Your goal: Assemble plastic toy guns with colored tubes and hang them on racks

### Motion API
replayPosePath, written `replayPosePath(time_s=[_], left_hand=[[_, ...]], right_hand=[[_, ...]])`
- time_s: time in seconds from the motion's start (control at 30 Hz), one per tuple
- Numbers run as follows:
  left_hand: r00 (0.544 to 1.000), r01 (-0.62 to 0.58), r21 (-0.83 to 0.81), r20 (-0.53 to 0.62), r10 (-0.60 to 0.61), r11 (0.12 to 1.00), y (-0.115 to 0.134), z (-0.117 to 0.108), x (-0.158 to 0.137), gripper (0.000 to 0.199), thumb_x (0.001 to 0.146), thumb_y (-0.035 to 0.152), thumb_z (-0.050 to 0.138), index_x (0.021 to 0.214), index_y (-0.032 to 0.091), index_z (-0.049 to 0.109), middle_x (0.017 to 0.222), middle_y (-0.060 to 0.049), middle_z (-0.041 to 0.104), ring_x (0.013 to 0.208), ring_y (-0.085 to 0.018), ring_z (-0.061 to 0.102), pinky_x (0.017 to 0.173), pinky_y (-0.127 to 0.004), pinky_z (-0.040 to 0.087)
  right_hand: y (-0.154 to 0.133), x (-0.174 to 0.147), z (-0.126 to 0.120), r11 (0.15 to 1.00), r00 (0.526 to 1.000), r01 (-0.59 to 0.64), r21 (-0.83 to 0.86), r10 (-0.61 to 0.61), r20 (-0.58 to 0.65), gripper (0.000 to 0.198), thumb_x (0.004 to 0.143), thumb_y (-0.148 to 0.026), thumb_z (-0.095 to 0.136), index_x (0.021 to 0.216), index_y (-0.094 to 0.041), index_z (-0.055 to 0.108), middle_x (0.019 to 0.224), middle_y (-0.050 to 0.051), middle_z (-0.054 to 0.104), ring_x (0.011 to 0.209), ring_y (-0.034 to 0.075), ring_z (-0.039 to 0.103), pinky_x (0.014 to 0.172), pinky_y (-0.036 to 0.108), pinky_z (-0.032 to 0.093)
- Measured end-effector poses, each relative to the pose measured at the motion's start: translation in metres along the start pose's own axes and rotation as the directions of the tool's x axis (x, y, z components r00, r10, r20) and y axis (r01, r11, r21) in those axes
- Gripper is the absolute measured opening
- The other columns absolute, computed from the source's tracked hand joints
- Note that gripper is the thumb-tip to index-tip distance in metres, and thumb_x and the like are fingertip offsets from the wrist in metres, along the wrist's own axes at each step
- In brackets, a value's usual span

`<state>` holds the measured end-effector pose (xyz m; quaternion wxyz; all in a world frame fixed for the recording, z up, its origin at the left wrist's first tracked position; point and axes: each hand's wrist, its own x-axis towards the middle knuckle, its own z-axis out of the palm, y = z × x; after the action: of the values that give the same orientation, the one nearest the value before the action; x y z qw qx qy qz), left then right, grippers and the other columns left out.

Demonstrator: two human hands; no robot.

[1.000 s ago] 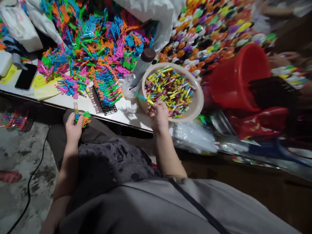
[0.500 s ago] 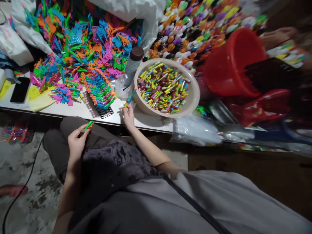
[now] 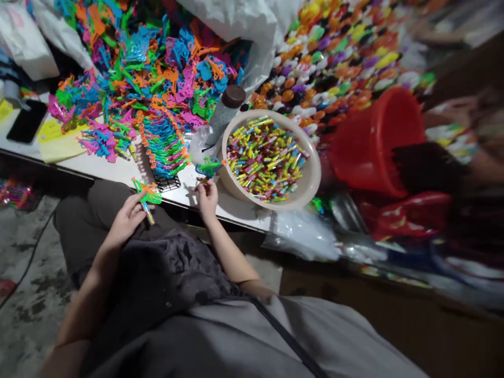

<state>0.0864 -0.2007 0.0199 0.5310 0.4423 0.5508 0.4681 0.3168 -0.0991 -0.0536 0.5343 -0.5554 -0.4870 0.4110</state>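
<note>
Over my lap, my left hand (image 3: 126,216) pinches a green-and-orange plastic toy (image 3: 151,197) that has a small bright-wrapped tube (image 3: 148,212) pointing down from it. My right hand (image 3: 207,199), at the table's front edge, has its fingers closed on a small dark reddish tube (image 3: 202,181). A blue-green toy (image 3: 208,167) with an orange tip is just above those fingers, against the bowl; whether it joins the tube is unclear. Many wrapped tubes fill the beige bowl (image 3: 315,181) to the right. Between my hands, a row of colourful toys (image 3: 165,144) stands in a black rack (image 3: 169,183).
A big heap of plastic toys (image 3: 145,68) covers the table's back left. Behind the bowl stands a grey bottle (image 3: 226,113) with a brown lid. A red bucket (image 3: 362,142), clear plastic bags (image 3: 307,231) and a phone (image 3: 27,122) lie around. Another person's arm (image 3: 441,34) shows far right.
The view has shifted. The toy in my left hand has turned, showing its green face and tube. By my right hand, the blue toy shows broader, and the yellow tube end gives way to a reddish one.
</note>
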Motion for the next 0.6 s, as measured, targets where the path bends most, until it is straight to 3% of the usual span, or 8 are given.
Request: replayPosePath(time_s=[0.1, 0.23, 0.4, 0.53, 0.6], left_hand=[[0.996, 0.022, -0.090, -0.079, -0.029, 0.996, -0.003, 0.009, 0.002, 0.065, 0.065, 0.031, 0.071, 0.126, 0.024, 0.049, 0.116, -0.010, 0.055, 0.084, -0.015, 0.066, 0.069, -0.025, 0.057], [0.984, -0.002, -0.196, -0.176, -0.033, 0.981, -0.006, 0.015, 0.007, 0.087, 0.054, 0.026, 0.078, 0.130, 0.026, 0.035, 0.097, -0.005, 0.064, 0.076, -0.015, 0.066, 0.068, -0.029, 0.057], [0.963, 0.038, -0.168, -0.259, -0.082, 0.985, -0.012, 0.016, 0.014, 0.047, 0.052, 0.028, 0.080, 0.090, 0.016, 0.054, 0.083, -0.006, 0.066, 0.079, -0.020, 0.066, 0.074, -0.037, 0.057], [0.947, -0.128, 0.060, -0.289, 0.140, 0.990, -0.012, 0.018, 0.030, 0.020, 0.064, 0.028, 0.071, 0.074, 0.015, 0.060, 0.083, -0.007, 0.064, 0.081, -0.019, 0.063, 0.077, -0.035, 0.054], [0.926, -0.149, 0.146, -0.326, 0.189, 0.978, -0.013, 0.022, 0.042, 0.015, 0.066, 0.024, 0.068, 0.076, 0.016, 0.060, 0.084, -0.005, 0.064, 0.080, -0.016, 0.062, 0.076, -0.030, 0.053]], right_hand=[[-0.005, 0.008, -0.018, 0.981, 0.983, 0.073, -0.178, -0.101, -0.155, 0.031, 0.085, -0.049, 0.041, 0.095, -0.020, 0.047, 0.094, 0.008, 0.057, 0.074, 0.014, 0.060, 0.074, 0.034, 0.054], [-0.012, 0.014, -0.027, 0.981, 0.985, 0.094, -0.169, -0.116, -0.129, 0.032, 0.085, -0.045, 0.043, 0.104, -0.019, 0.047, 0.096, 0.009, 0.059, 0.077, 0.016, 0.063, 0.080, 0.037, 0.054], [-0.006, 0.006, -0.006, 0.998, 0.991, 0.021, -0.057, -0.014, 0.134, 0.031, 0.082, -0.042, 0.050, 0.104, -0.019, 0.052, 0.100, 0.009, 0.063, 0.082, 0.017, 0.065, 0.086, 0.038, 0.052], [0.009, 0.011, 0.020, 0.996, 0.972, -0.036, -0.082, 0.053, 0.230, 0.027, 0.076, -0.040, 0.057, 0.091, -0.018, 0.056, 0.094, 0.009, 0.064, 0.082, 0.017, 0.064, 0.081, 0.036, 0.052], [0.015, 0.017, 0.029, 0.993, 0.971, -0.038, -0.109, 0.062, 0.230, 0.026, 0.073, -0.038, 0.058, 0.088, -0.018, 0.055, 0.091, 0.008, 0.064, 0.082, 0.016, 0.062, 0.080, 0.033, 0.051]])
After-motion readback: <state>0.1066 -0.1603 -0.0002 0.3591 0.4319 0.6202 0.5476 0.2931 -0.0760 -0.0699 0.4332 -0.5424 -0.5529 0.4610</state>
